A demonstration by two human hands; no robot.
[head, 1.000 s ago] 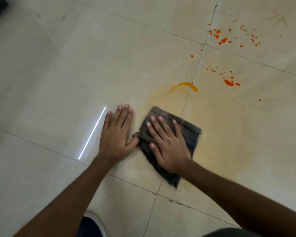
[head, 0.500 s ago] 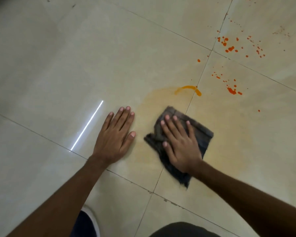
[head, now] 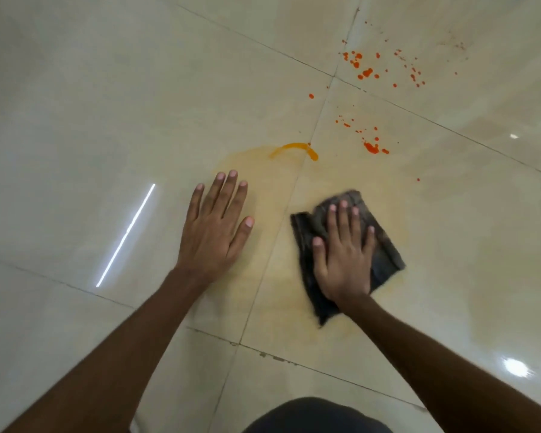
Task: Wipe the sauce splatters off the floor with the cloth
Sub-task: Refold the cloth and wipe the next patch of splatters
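From my seat at the feed, I saw the right hand [head: 344,260] pressed flat on the cloth [head: 384,257], fingers spread and extended rather than curled around it, so it was pinning the cloth to the floor [head: 107,89] and not gripping it. The cloth was a dark grey, folded, roughly rectangular rag, its edges blurred and its near corner trailing toward the wrist. It lay just right of a grout line [head: 272,245] that ran up the picture between the two hands. The left hand [head: 214,232] lay palm down on the bare tile, fingers open and splayed, holding nothing, well apart from the cloth.

The floor was glossy cream tile, reflecting a thin bright streak [head: 125,235] left of the left hand. A pale yellowish film [head: 278,292] spread around and beneath both hands. Ahead of them, an orange curved smear [head: 294,149] sat across the grout line, beyond the fingertips of either hand. Farther up and right lay the red sauce splatters [head: 372,147], small round drops and one thicker blot, with a second scattered cluster [head: 366,72] on the next tile past a crossing joint. Open tile ran clear to the left and to the right of the cloth.
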